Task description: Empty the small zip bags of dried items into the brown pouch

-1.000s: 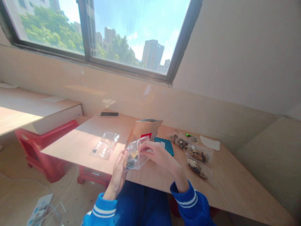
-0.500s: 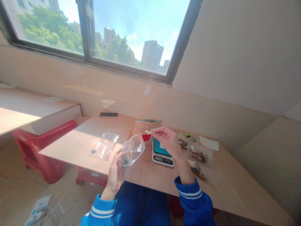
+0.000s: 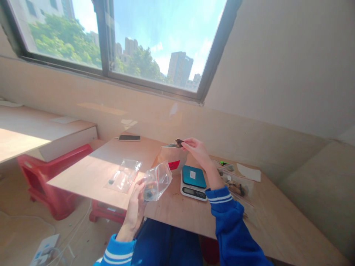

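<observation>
My left hand [image 3: 136, 199] is closed on a clear zip-lock bag [image 3: 157, 181], its mouth tilted up to the right, with a few dark pieces low inside. Between the fingertips of my right hand [image 3: 197, 150] is a small dark brown dried piece [image 3: 179, 142], perhaps dried mushroom. That hand is at the mouth of a brown paper bag [image 3: 164, 156] with a red label, which stands upright on the table. In front of my right forearm lies a white kitchen scale [image 3: 194, 193] with a teal plate, nothing on the plate but a small white sticker.
A flat clear bag [image 3: 124, 175] lies on the left of the table [image 3: 172, 210], a phone [image 3: 129, 137] behind it. Clear bags of dried pieces [image 3: 235, 184] and a white paper [image 3: 249, 172] lie to the right. A red stool [image 3: 52, 184] stands at left.
My right hand has moved up and away from the zip-lock bag to the paper bag's mouth. The piece in its fingers looked pale before and looks dark now. My left hand stays nearly still.
</observation>
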Tool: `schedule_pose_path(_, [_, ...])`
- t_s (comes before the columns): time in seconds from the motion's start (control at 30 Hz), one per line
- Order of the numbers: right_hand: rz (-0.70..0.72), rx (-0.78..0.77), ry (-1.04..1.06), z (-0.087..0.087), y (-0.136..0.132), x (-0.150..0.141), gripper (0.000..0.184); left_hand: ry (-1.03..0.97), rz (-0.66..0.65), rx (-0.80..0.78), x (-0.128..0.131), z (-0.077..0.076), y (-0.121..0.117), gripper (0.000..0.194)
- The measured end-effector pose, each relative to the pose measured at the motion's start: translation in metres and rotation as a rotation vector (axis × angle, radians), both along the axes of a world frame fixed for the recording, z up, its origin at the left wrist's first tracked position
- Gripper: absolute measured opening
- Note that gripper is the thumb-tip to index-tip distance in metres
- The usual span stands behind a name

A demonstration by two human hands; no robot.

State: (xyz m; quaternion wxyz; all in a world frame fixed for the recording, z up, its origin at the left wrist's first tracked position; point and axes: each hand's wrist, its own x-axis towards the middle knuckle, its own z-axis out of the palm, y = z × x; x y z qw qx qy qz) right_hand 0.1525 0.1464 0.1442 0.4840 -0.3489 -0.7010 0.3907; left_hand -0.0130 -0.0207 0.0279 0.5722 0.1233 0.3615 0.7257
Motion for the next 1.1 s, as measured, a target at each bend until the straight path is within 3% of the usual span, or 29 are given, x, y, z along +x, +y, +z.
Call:
schedule_pose_path(0.2, [-0.072, 0.038, -0.08, -0.006, 0.008, -0.001, 0.024, 0.015, 0.008, -0.002, -0.001, -0.001, 0.0, 0.037])
schedule_pose_path(0.37, [-0.225, 0.272, -0.324, -0.008, 0.008, 0.001, 0.02, 0.017, 0.01, 0.02, -0.001, -0.004, -0.001, 0.038])
schedule_pose_path(0.5, [-0.268, 0.352, -0.327, -0.005, -0.007, 0.001, 0.024, -0.045, -0.037, 0.076, -0.001, -0.007, 0.0, 0.037])
schedule_pose_path(0.57, [-0.19, 0.326, -0.29, -0.003, -0.021, 0.001, 0.023, -0.093, -0.065, 0.118, -0.001, -0.008, 0.0, 0.044])
schedule_pose_path(0.7, [0.204, 0.175, -0.355, -0.001, -0.055, 0.005, 0.019, -0.103, -0.123, 0.213, 0.002, -0.004, -0.005, 0.053])
schedule_pose_path(0.77, [0.34, 0.178, -0.465, -0.002, -0.07, 0.006, 0.018, -0.061, -0.135, 0.212, 0.004, 0.001, -0.008, 0.051])
schedule_pose_path(0.9, [0.415, 0.259, -0.624, -0.008, -0.089, 0.0, 0.025, 0.052, -0.141, 0.213, 0.009, 0.01, -0.011, 0.049])
schedule_pose_path(1.0, [0.471, 0.287, -0.627, -0.012, -0.095, -0.007, 0.039, 0.117, -0.145, 0.226, 0.01, 0.012, -0.01, 0.056])
schedule_pose_path(1.1, [0.558, 0.297, -0.604, -0.016, -0.097, -0.011, 0.04, 0.188, -0.119, 0.155, 0.01, 0.013, -0.008, 0.061])
